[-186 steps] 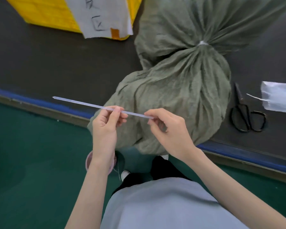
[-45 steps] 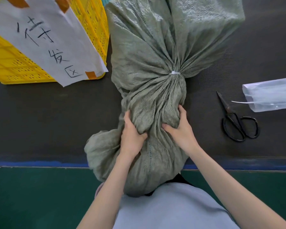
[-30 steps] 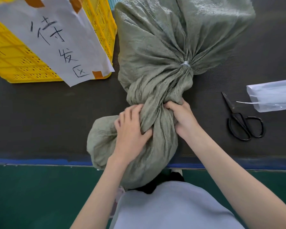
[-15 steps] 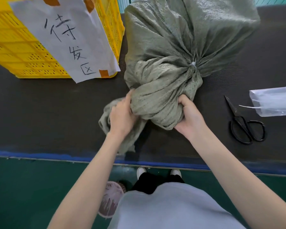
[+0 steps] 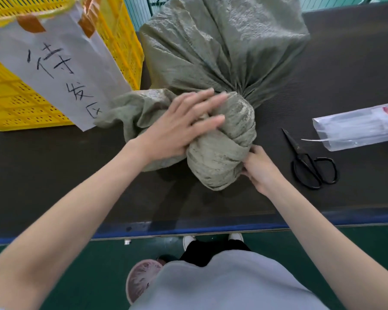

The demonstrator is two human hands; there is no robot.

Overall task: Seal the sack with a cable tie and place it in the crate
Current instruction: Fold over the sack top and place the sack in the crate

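Note:
A grey-green woven sack lies on the dark table, its gathered neck end rolled into a bundle toward me. My left hand lies flat on top of that bundle with fingers spread. At the bundle's right side, my right hand pinches the fabric. The cable tie at the neck is hidden under the folded cloth. A yellow plastic crate stands at the far left, touching the sack's loose flap.
A white paper sign with black handwriting is taped to the crate's front. Black scissors lie to the right of the sack, beside a clear bag of cable ties. The table's blue front edge runs near my body.
The neck end of the sack has been folded further back onto the table. My left hand moved from the bundle's left side to lie flat on top; my right hand shifted lower right.

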